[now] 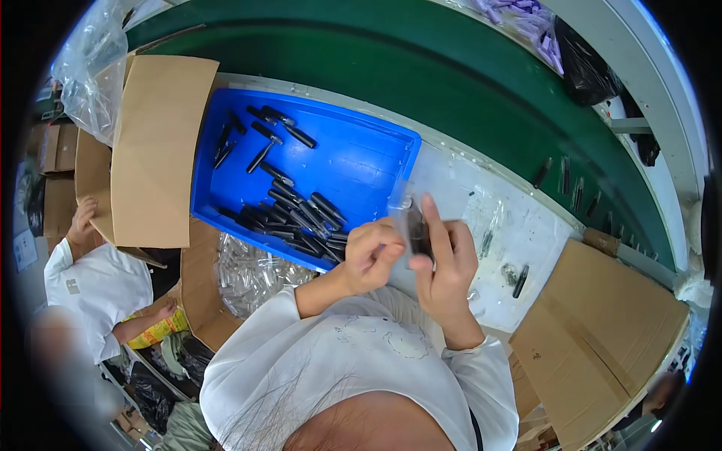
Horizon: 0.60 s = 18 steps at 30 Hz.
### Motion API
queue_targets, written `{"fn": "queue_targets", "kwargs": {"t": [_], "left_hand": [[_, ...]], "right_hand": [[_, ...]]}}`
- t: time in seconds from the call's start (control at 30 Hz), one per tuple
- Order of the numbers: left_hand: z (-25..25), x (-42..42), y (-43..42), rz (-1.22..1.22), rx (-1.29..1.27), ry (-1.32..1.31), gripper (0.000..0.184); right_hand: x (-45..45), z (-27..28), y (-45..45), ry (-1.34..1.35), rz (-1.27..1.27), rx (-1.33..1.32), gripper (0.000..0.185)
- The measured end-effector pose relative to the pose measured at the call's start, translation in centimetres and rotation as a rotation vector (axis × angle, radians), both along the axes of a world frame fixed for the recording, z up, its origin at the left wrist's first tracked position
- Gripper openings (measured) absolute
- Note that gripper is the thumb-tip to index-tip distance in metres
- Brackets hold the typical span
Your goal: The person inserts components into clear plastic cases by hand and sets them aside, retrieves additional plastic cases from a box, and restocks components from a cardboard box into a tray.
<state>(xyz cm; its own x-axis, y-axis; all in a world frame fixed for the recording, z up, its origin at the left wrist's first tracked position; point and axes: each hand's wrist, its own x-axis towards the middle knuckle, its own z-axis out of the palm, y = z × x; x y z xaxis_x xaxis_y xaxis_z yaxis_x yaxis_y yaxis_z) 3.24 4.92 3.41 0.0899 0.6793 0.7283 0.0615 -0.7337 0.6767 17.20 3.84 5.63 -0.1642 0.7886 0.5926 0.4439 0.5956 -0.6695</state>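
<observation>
A black pen-like tube with a clear part around it (417, 229), smeared by motion, is held upright at the fingers of my right hand (449, 274). The thumb and fingers of that hand close on it, with the index finger reaching up along its side. My left hand (370, 257) is just left of the tube, its fingers curled and thumb bent in; whether anything is between them is hidden. Beside it stands a blue bin (353, 169) with several black tubes (301, 214) heaped at its near side and a few more at its far left corner.
Clear plastic pieces (252, 274) fill a carton below the bin. A loose black tube (520, 281) lies on the white tabletop (451, 177). Beyond runs a green conveyor belt (481, 113) carrying tubes. Cardboard (602, 331) stands at right; another person (101, 289) works at left beside a box (154, 150).
</observation>
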Motion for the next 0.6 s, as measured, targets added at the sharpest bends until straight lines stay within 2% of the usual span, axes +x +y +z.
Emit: {"fn": "queue_targets", "kwargs": {"t": [0.07, 0.1, 0.17, 0.23, 0.3, 0.43, 0.6], "left_hand": [[-0.5, 0.2, 0.1, -0.022, -0.026, 0.056, 0.011], [-0.4, 0.5, 0.2, -0.027, -0.025, 0.058, 0.011], [-0.3, 1.3, 0.4, -0.028, -0.151, -0.031, 0.01], [-0.8, 1.9, 0.7, -0.011, -0.186, -0.055, 0.011], [-1.0, 2.2, 1.1, 0.095, -0.156, 0.043, 0.012], [-0.5, 2.7, 1.7, 0.103, -0.094, 0.092, 0.012], [-0.7, 3.3, 1.7, 0.017, -0.176, 0.049, 0.014]], "right_hand": [[-0.4, -0.1, 0.6, -0.039, -0.081, -0.014, 0.059], [-0.5, -0.4, 1.0, -0.012, -0.072, 0.066, 0.059], [-0.9, -0.9, 1.2, 0.015, -0.069, 0.146, 0.06], [-1.3, -1.4, 1.0, 0.127, -0.067, 0.066, 0.06], [-1.1, -1.7, 1.1, 0.083, -0.066, 0.084, 0.057], [-1.0, -2.4, 1.4, 0.197, -0.011, 0.038, 0.052], [0.5, -2.8, 1.8, 0.254, 0.058, -0.044, 0.048]]}}
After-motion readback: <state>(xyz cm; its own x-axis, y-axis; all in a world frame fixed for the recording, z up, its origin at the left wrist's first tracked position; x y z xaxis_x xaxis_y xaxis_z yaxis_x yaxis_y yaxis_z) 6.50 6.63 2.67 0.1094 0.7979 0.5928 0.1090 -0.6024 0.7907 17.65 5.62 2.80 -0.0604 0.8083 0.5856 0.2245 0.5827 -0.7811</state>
